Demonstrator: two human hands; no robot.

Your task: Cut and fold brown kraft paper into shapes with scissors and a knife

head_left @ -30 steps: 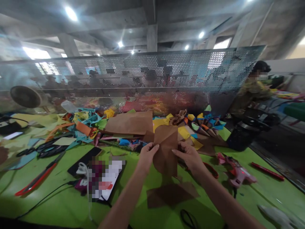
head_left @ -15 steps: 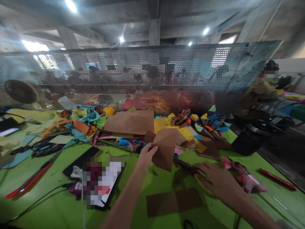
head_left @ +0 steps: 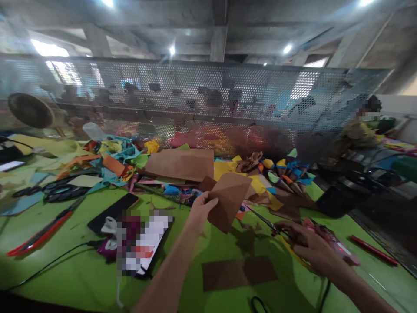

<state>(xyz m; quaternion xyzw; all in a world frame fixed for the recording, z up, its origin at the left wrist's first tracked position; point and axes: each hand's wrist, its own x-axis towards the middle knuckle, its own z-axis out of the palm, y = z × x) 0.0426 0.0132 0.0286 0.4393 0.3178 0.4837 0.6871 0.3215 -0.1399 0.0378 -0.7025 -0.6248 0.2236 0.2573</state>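
Note:
My left hand [head_left: 199, 213] pinches a folded-looking piece of brown paper [head_left: 232, 195] by its left edge, holding it up above the green table. To its right, my right hand [head_left: 301, 239] is closed around a pair of scissors [head_left: 265, 221] with yellow handles. The scissor blades point toward the paper's lower right side and appear apart from it. Below both hands, a brown paper strip [head_left: 239, 274] lies flat on the table. A pink glue gun [head_left: 343, 250] with a red light rests just beyond my right hand, partly hidden by it.
Coloured paper scraps [head_left: 124, 150] and a large brown sheet [head_left: 180, 164] cover the table's back. Left lie a black phone [head_left: 112, 213], a red-and-black tool [head_left: 48, 230] and black scissors [head_left: 61, 189]. A red pen [head_left: 374, 251] lies right. A perforated metal screen [head_left: 182, 87] stands behind.
The brown paper has tilted, its top corner swinging right. My right hand has moved slightly right and turned, drawing the scissors back from the paper, their blades now showing more clearly.

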